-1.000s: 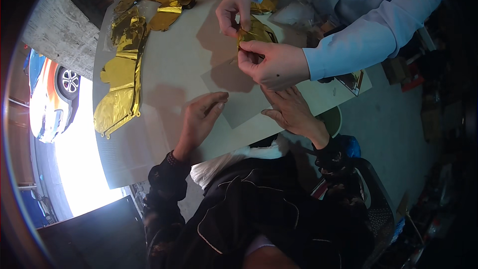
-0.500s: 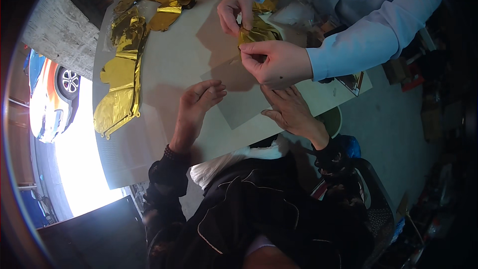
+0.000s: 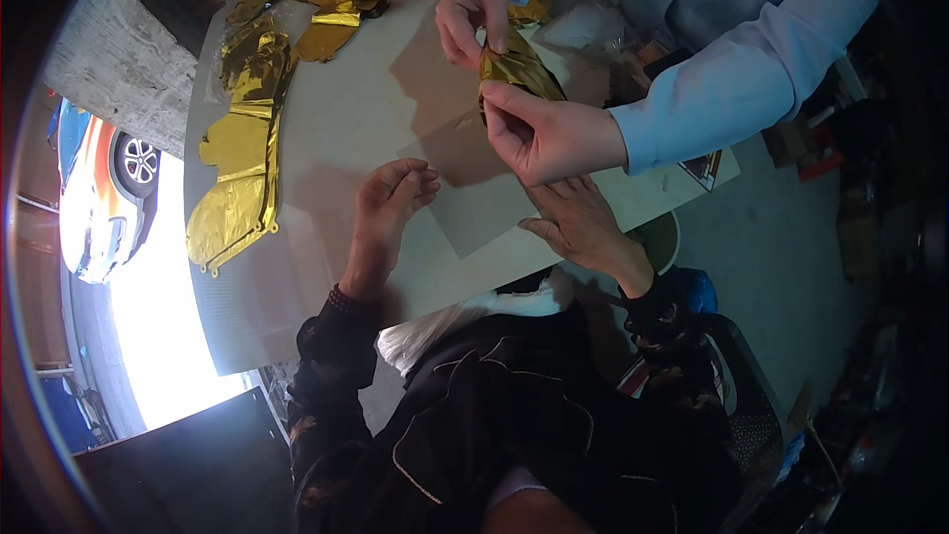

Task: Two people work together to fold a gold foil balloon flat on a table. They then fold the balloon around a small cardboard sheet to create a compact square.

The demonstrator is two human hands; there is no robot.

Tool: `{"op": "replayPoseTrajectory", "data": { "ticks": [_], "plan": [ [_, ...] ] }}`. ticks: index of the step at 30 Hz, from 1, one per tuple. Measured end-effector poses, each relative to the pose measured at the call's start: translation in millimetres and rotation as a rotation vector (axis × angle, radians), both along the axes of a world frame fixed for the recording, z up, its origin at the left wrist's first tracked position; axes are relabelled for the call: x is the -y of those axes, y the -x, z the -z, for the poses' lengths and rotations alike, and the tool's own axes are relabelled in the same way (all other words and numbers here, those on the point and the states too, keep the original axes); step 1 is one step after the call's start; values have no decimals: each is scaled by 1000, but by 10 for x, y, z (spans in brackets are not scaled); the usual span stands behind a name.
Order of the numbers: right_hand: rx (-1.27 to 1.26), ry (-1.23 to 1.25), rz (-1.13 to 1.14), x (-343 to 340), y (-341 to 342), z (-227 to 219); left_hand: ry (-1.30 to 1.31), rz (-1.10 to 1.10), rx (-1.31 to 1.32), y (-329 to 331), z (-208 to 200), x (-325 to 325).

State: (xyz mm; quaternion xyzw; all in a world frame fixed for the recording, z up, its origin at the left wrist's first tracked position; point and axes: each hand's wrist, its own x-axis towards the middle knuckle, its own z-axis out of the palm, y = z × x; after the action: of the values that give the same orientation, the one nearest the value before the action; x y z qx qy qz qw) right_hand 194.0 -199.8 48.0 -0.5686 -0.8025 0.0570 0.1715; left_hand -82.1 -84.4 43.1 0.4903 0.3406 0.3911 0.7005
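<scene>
My left hand (image 3: 393, 200) rests on its side on the pale table (image 3: 336, 143), empty, its fingers loosely bent. To the right, my right hand (image 3: 581, 224) lies palm down near the table's edge with the fingers stretched out; a co-worker's hand (image 3: 563, 141) hides part of its fingertips. Above it, that hand and the co-worker's other hand (image 3: 473, 15) pinch a crumpled gold foil piece (image 3: 516, 69). Between my hands lies a thin grey rectangular sheet (image 3: 460, 213). Flat gold foil shapes with small tabs, like deflated foil balloons (image 3: 235, 193), lie along the left side.
More crumpled gold foil (image 3: 341, 0) covers the far side of the table. Clear plastic wrapping (image 3: 583, 28) sits by the co-worker. A pale round bin (image 3: 660, 237) stands below the right edge, beside a dark chair (image 3: 741, 386). A car (image 3: 114, 183) shows outside at left.
The co-worker's hands and the gold foil piece have shifted slightly to the right, and the foil is turned a little. My hands have barely moved.
</scene>
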Motion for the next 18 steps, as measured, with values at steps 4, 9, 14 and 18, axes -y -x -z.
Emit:
{"op": "replayPoseTrajectory", "data": {
  "ticks": [4,9,14,18],
  "plan": [
    [12,-19,4,-2,-5,-1,-38,-4,-53,-15,-4,6],
    [20,3,7,7,1,-21,-64,-5,-97,-27,-3,10],
    [10,2,4,7,0,-10,-82,-4,-122,-32,3,13],
    [25,-20,2,5,-6,7,-77,-4,-104,-37,27,2]
  ]
}}
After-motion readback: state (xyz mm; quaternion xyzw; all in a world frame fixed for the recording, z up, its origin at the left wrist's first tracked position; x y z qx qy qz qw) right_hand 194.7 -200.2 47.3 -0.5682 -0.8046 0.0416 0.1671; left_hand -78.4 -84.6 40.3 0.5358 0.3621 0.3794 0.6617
